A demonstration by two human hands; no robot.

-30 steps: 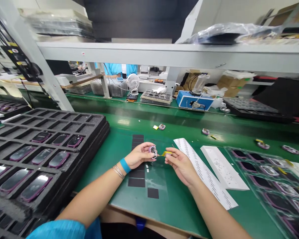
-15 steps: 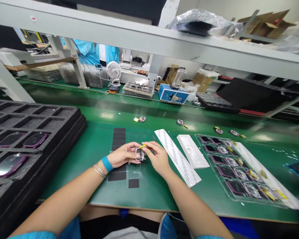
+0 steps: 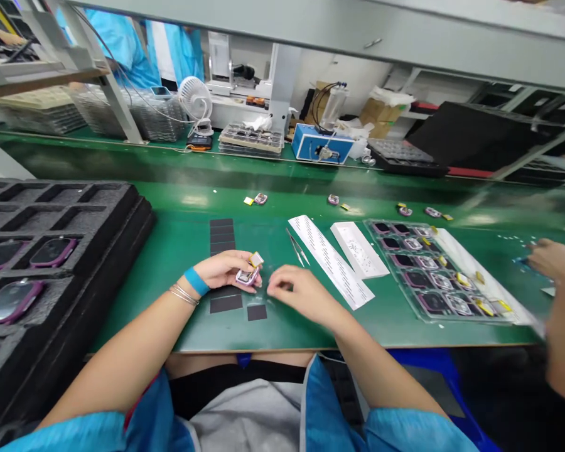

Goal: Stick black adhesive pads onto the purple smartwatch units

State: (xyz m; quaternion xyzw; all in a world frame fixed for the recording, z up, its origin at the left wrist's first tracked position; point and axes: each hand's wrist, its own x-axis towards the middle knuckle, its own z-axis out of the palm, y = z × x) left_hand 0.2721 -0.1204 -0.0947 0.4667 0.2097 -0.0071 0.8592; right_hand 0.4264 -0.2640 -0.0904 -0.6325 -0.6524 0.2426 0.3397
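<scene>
My left hand [image 3: 225, 270] is closed on an open purple smartwatch case [image 3: 247, 276], its inner parts facing up. A small battery [image 3: 256, 258] with a yellow edge stands at the top of that case. Just to the right, apart from the case, my right hand [image 3: 295, 287] has thumb and fingertips pressed together; whatever may be between them is too small to make out. Under and behind the left hand lie a strip of dark square pieces [image 3: 223, 229] and a single dark square [image 3: 257, 312]. Tweezers [image 3: 298, 247] lie beyond the right hand.
A white printed label sheet [image 3: 329, 260] and a white box [image 3: 359, 249] lie right of centre. Farther right sits a clear tray [image 3: 371, 233] of watch parts. Black foam trays [image 3: 98, 251] stack at left. A co-worker's hand [image 3: 550, 258] is at the right edge.
My right hand has come away from the smartwatch case and moved slightly down. The battery on the case now shows its pale face. The camera view has tilted down.
</scene>
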